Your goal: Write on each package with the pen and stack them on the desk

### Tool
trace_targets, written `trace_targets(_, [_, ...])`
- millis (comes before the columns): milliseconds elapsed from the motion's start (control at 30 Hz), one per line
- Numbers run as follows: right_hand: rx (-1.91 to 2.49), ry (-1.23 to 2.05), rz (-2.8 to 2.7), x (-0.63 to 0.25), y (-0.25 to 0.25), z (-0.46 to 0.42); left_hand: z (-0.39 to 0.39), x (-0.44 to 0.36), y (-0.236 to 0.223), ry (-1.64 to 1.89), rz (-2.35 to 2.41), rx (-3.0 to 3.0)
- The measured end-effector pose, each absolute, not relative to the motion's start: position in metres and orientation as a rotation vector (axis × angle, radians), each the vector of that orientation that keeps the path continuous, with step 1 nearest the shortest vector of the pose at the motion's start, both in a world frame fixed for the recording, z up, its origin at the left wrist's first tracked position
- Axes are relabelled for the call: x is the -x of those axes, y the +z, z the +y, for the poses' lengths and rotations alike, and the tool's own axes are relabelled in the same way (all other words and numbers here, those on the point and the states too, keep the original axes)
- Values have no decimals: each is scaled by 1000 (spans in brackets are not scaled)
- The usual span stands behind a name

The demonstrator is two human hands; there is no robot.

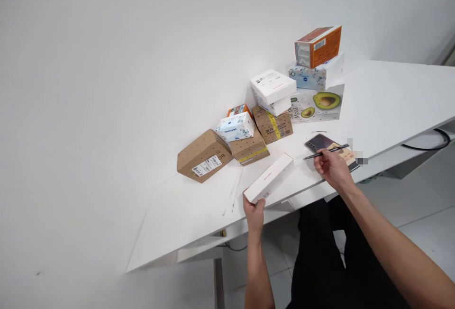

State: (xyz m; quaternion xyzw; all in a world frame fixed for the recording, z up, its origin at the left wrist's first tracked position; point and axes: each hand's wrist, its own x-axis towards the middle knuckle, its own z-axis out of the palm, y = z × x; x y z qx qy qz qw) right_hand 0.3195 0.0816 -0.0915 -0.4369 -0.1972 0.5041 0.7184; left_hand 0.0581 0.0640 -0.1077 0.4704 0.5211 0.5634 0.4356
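Note:
Near the table's front edge, my left hand [254,210] grips the near end of a long white box [270,177], thumb on its side and fingers around the other edge. Small red print and a barcode show on the box. A dark pen [332,150] is pinched in my right hand [332,169], its tip pointing left toward the far end of the white box but apart from it. Under and behind that hand lies a smartphone [316,142], back side up with its cameras showing, partly covered by the hand and pen.
Along the wall stand brown cartons [204,155], a tissue pack [235,128] on one of them, and a white box [273,86] on a stack. Farther right, an orange box [325,48] tops another tissue pack [308,77] and an avocado-printed carton [320,104]. A black cable [442,140] hangs below the white table [391,105].

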Motion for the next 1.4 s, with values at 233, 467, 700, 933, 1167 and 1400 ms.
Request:
trace_targets(233, [906,1013,-769,-284,-51,70,66,-58,-109,1393,1290,-1167])
trace_targets(467, [1015,913,-1380,-249,-25,88,67,-59,-104,1325,1297,-1136])
trace_targets(700, [1213,783,-1587,-245,-27,98,69,-59,-102,1315,1279,-1110])
trace_targets(933, [1250,687,-1712,-244,-23,98,69,-60,-105,1310,1254,-1079])
trace_targets(1167, [1277,666,-1742,-242,-26,100,70,-58,-108,1310,1264,-1116])
trace_targets(1400, [1265,657,-1782,-242,-25,99,69,-59,-107,1306,1263,-1111])
